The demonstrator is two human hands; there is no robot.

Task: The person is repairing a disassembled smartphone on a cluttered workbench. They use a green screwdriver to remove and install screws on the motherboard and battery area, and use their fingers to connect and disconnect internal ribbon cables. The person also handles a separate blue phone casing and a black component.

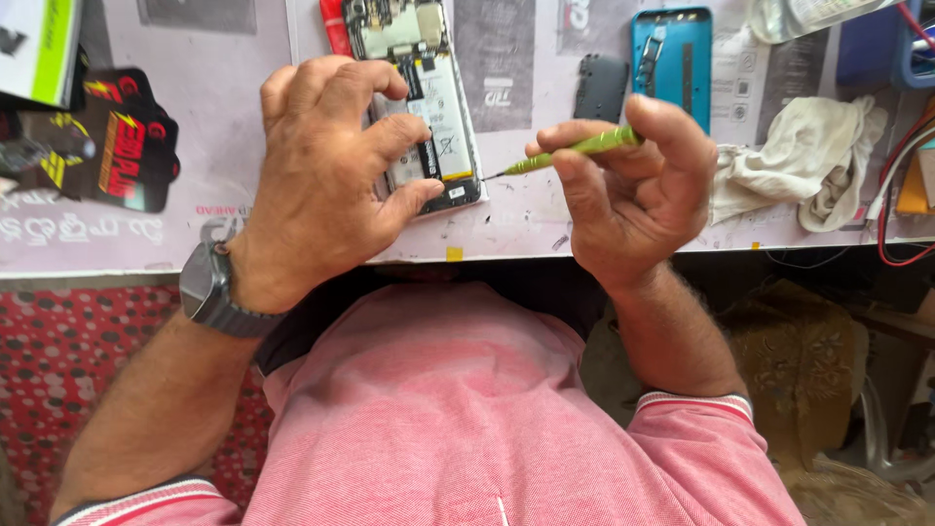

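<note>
Hands: two bare hands are seen at centre frame, kept apart from each other, each closed on its own thing.
Left hand (pixel 326 175): it is laid palm-down over an opened phone (pixel 429 107), the fingers curled about its left edge and lower end, so the phone is pinned to the tabletop (pixel 243 224). A dark wristwatch (pixel 206 287) is worn on this wrist.
Right hand (pixel 633 190): it is raised just right of the phone, wrist bent back, with a green screwdriver (pixel 575 151) pinched between thumb and fingertips. The thin tip is pointed left and is set at the phone's lower right corner; contact cannot be told for certain.
Phone: it lies face down at upper centre, its back removed, with the white battery and the board at its top end exposed.
Progress: the opening is judged as done, since a blue back cover (pixel 672 58) lies apart at upper right, beside a small black part (pixel 601 86). Work inside the phone is judged as unfinished; battery and board are seen in place.
Surroundings: a crumpled white cloth (pixel 799 161) is seen at right, red wires (pixel 891 195) at the far right edge, and a black printed packet (pixel 122 146) at left. A pink shirt fills the lower frame.
</note>
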